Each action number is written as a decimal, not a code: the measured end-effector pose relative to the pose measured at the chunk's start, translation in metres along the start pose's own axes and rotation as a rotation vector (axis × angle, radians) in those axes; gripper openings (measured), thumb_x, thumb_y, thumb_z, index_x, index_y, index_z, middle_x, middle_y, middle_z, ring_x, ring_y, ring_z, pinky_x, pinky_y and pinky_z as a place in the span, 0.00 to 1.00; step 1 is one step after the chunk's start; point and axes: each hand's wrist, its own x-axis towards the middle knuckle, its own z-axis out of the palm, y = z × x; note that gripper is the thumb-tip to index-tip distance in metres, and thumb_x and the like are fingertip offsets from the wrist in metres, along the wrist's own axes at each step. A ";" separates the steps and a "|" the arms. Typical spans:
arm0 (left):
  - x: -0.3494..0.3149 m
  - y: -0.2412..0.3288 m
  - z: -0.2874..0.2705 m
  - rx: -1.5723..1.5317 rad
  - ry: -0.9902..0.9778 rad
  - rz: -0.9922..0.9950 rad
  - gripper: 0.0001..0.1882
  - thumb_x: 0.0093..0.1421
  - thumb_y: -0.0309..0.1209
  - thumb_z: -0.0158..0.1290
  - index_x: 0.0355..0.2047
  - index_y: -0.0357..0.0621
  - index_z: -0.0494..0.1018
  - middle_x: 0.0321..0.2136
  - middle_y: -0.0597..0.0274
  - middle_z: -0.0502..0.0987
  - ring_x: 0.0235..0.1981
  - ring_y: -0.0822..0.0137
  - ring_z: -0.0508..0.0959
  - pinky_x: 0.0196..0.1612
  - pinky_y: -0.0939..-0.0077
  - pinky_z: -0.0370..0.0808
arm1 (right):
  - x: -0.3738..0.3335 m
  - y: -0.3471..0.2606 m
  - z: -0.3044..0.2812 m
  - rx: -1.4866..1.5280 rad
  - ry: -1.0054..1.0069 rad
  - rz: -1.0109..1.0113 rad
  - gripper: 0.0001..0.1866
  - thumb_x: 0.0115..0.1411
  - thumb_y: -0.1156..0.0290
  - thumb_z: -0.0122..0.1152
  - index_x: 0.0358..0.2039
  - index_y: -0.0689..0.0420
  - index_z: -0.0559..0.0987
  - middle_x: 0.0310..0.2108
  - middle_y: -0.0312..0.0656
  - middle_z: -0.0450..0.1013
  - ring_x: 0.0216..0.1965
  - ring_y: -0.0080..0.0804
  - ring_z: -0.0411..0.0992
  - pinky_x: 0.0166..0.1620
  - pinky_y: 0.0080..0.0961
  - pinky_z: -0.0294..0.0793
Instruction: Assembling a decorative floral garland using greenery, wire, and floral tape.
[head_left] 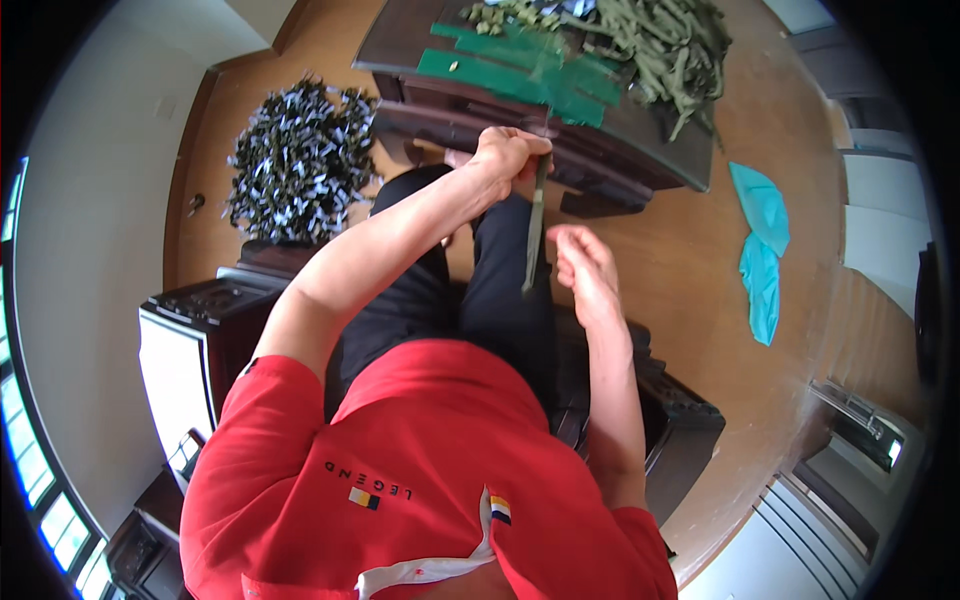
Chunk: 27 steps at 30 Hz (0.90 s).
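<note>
My left hand (508, 155) pinches the upper end of an olive-green fabric strap (536, 225), just in front of the table's near edge. The strap hangs down over my legs, its lower end loose. Beside it on the right is my right hand (588, 268), apart from the strap, with fingers curled in; whatever they may hold is too small to make out. Beyond my hands, green tape strips (500, 68) cover part of the dark wooden table (395, 50). A tangled heap of olive straps (680, 50) lies on its right side, some hanging over the edge.
Small olive folded pieces (490, 18) sit at the table's far side. On the floor at left stands a large pile of dark straps with pale tags (300, 160). A turquoise plastic bag (762, 250) lies on the wooden floor at right. Dark chair arms (690, 410) flank me.
</note>
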 end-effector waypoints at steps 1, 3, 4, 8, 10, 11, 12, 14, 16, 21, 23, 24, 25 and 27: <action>0.011 0.008 0.007 -0.020 0.016 0.011 0.05 0.53 0.26 0.58 0.25 0.38 0.74 0.20 0.58 0.77 0.16 0.73 0.73 0.17 0.86 0.65 | 0.003 -0.004 -0.003 -0.001 0.006 -0.026 0.11 0.63 0.65 0.55 0.39 0.59 0.76 0.21 0.26 0.60 0.20 0.09 0.53 0.21 0.07 0.51; 0.032 0.024 0.019 -0.064 0.057 0.032 0.05 0.53 0.25 0.58 0.25 0.38 0.74 0.20 0.58 0.77 0.16 0.72 0.74 0.16 0.85 0.66 | 0.013 -0.015 -0.006 -0.001 -0.036 -0.027 0.11 0.63 0.65 0.55 0.38 0.59 0.76 0.21 0.26 0.60 0.20 0.10 0.53 0.21 0.07 0.50; 0.042 0.025 0.022 -0.085 0.080 0.032 0.05 0.53 0.25 0.58 0.25 0.38 0.74 0.20 0.57 0.77 0.16 0.71 0.75 0.16 0.85 0.66 | 0.023 -0.020 -0.004 -0.010 0.000 -0.036 0.10 0.63 0.65 0.56 0.38 0.59 0.77 0.21 0.26 0.60 0.20 0.09 0.53 0.20 0.07 0.49; 0.062 0.017 0.032 -0.173 0.190 -0.004 0.05 0.52 0.24 0.59 0.24 0.37 0.73 0.19 0.57 0.77 0.17 0.69 0.77 0.15 0.84 0.66 | 0.069 -0.043 0.004 -0.006 0.060 -0.065 0.10 0.61 0.64 0.58 0.34 0.58 0.78 0.18 0.24 0.58 0.18 0.08 0.51 0.19 0.08 0.45; 0.065 0.017 0.026 -0.152 0.191 -0.003 0.05 0.53 0.24 0.59 0.25 0.37 0.73 0.19 0.57 0.77 0.17 0.68 0.77 0.15 0.83 0.67 | 0.069 -0.041 0.007 -0.082 -0.024 -0.020 0.10 0.61 0.63 0.58 0.33 0.58 0.78 0.18 0.24 0.58 0.17 0.08 0.50 0.18 0.08 0.45; 0.066 0.017 0.024 -0.131 0.184 -0.003 0.05 0.53 0.24 0.59 0.25 0.37 0.73 0.20 0.57 0.77 0.17 0.68 0.77 0.15 0.83 0.67 | 0.066 -0.039 0.008 -0.158 -0.102 0.022 0.11 0.61 0.63 0.58 0.32 0.58 0.78 0.17 0.24 0.58 0.17 0.08 0.50 0.18 0.08 0.44; 0.067 0.018 0.021 -0.110 0.176 -0.002 0.05 0.53 0.24 0.59 0.25 0.38 0.73 0.20 0.58 0.77 0.17 0.68 0.77 0.15 0.83 0.67 | 0.064 -0.037 0.010 -0.235 -0.180 0.062 0.11 0.60 0.63 0.58 0.31 0.58 0.78 0.17 0.24 0.58 0.16 0.08 0.49 0.18 0.08 0.43; 0.066 0.020 0.016 -0.091 0.173 0.005 0.05 0.53 0.23 0.59 0.25 0.38 0.73 0.20 0.58 0.77 0.17 0.68 0.77 0.15 0.83 0.67 | 0.068 -0.037 0.014 -0.315 -0.264 0.100 0.12 0.60 0.62 0.59 0.30 0.58 0.78 0.16 0.24 0.57 0.16 0.08 0.49 0.17 0.08 0.42; 0.060 0.025 0.011 -0.011 0.166 0.045 0.06 0.55 0.28 0.58 0.25 0.39 0.73 0.19 0.61 0.75 0.15 0.70 0.74 0.15 0.83 0.66 | 0.084 -0.042 0.021 -0.153 -0.227 0.062 0.12 0.59 0.62 0.59 0.29 0.59 0.78 0.16 0.24 0.58 0.15 0.08 0.49 0.17 0.08 0.42; 0.008 0.027 -0.007 0.337 0.048 0.016 0.18 0.60 0.45 0.53 0.23 0.44 0.74 0.12 0.72 0.64 0.12 0.80 0.59 0.15 0.88 0.52 | 0.136 -0.059 0.026 0.043 -0.078 -0.098 0.14 0.60 0.62 0.57 0.29 0.61 0.79 0.16 0.26 0.59 0.13 0.09 0.48 0.16 0.09 0.42; -0.046 0.008 -0.017 0.420 -0.322 -0.132 0.17 0.59 0.44 0.54 0.23 0.44 0.75 0.12 0.72 0.63 0.11 0.80 0.58 0.14 0.87 0.50 | 0.147 -0.065 0.018 -0.121 0.006 -0.080 0.14 0.57 0.58 0.59 0.26 0.56 0.80 0.17 0.27 0.63 0.15 0.12 0.53 0.18 0.10 0.44; -0.070 -0.004 -0.019 0.367 -0.342 -0.173 0.16 0.59 0.43 0.54 0.23 0.44 0.75 0.12 0.73 0.62 0.11 0.81 0.57 0.14 0.86 0.49 | 0.143 -0.060 0.015 -0.089 -0.027 -0.066 0.14 0.57 0.58 0.59 0.27 0.56 0.80 0.16 0.27 0.63 0.15 0.12 0.53 0.17 0.10 0.44; -0.085 -0.012 -0.019 0.316 -0.368 -0.216 0.15 0.59 0.42 0.54 0.24 0.44 0.75 0.11 0.73 0.60 0.11 0.81 0.56 0.14 0.85 0.49 | 0.136 -0.055 0.010 -0.055 -0.053 -0.053 0.14 0.57 0.58 0.60 0.27 0.56 0.80 0.16 0.27 0.64 0.14 0.12 0.53 0.17 0.10 0.44; -0.052 0.011 -0.015 0.328 -0.284 -0.155 0.14 0.58 0.40 0.54 0.22 0.45 0.75 0.11 0.73 0.61 0.10 0.79 0.57 0.13 0.85 0.50 | 0.117 -0.057 0.016 -0.080 -0.071 -0.095 0.13 0.59 0.60 0.58 0.29 0.58 0.79 0.15 0.26 0.61 0.13 0.10 0.51 0.15 0.10 0.44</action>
